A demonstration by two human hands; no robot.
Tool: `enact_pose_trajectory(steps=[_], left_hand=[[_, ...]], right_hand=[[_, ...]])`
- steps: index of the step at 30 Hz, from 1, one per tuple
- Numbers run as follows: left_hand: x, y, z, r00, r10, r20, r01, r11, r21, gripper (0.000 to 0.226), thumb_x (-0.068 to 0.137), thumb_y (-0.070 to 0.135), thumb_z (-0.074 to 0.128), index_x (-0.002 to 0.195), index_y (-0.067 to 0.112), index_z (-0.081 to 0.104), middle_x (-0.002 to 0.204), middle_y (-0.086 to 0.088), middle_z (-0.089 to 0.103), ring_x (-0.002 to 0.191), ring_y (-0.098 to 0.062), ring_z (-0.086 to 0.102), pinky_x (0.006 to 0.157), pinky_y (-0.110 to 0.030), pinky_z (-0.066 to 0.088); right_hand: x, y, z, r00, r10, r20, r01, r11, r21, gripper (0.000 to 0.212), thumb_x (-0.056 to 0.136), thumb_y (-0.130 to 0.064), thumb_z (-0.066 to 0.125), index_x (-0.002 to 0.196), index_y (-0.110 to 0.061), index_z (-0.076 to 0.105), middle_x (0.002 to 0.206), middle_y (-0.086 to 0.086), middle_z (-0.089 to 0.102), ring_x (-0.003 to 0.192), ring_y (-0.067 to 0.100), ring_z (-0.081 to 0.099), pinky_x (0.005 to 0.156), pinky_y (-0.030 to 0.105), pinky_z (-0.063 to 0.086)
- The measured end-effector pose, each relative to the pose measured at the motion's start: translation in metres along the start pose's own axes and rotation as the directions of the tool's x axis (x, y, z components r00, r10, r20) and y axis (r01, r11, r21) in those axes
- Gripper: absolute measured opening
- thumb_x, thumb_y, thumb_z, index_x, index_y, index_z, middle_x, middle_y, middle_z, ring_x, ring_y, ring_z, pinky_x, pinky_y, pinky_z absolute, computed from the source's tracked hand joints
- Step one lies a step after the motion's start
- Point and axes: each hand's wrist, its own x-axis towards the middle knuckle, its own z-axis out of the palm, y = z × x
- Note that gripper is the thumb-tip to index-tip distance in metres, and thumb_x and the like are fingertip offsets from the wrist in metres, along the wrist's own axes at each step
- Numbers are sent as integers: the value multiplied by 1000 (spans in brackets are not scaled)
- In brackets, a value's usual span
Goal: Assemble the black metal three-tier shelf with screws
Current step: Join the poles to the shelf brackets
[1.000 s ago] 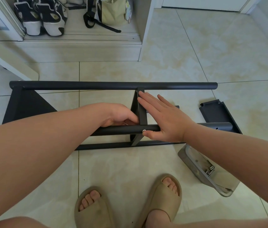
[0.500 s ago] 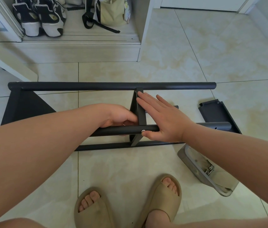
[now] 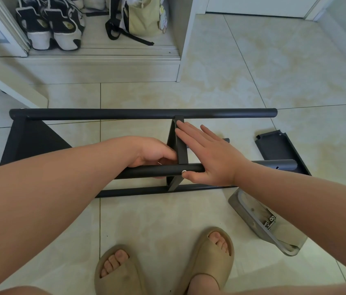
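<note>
The black metal shelf lies on its side on the tiled floor, with its far pole (image 3: pixel 125 113) and near pole (image 3: pixel 157 170) running left to right. A middle shelf panel (image 3: pixel 181 150) stands on edge between them. My left hand (image 3: pixel 153 151) sits just left of that panel, its fingers curled round the near pole, and something small and silvery glints under them. My right hand (image 3: pixel 212 158) presses flat against the panel's right face with straight fingers. Its thumb touches a silver screw head (image 3: pixel 184 171) on the near pole.
A loose black shelf panel (image 3: pixel 274 145) lies at the right end of the poles. A grey tray (image 3: pixel 244 207) with screws (image 3: pixel 271 221) rests on the floor under my right forearm. My sandalled feet (image 3: pixel 208 258) stand in front. An open cabinet with shoes (image 3: pixel 50 28) and a bag (image 3: pixel 144 15) is behind.
</note>
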Motion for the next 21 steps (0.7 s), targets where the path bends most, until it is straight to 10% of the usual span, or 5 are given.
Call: enact_pose_trajectory(steps=[21], left_hand=[[-2, -2, -1, 999, 46, 24, -46, 999, 21, 18, 95, 8, 55, 91, 10, 72, 85, -4, 73, 84, -17, 67, 87, -30, 51]], right_hand=[[0, 0, 0, 1000, 2, 3, -2, 1000, 9, 98, 89, -71, 36, 164, -14, 7, 171, -3, -6, 157, 11, -4, 127, 35, -2]])
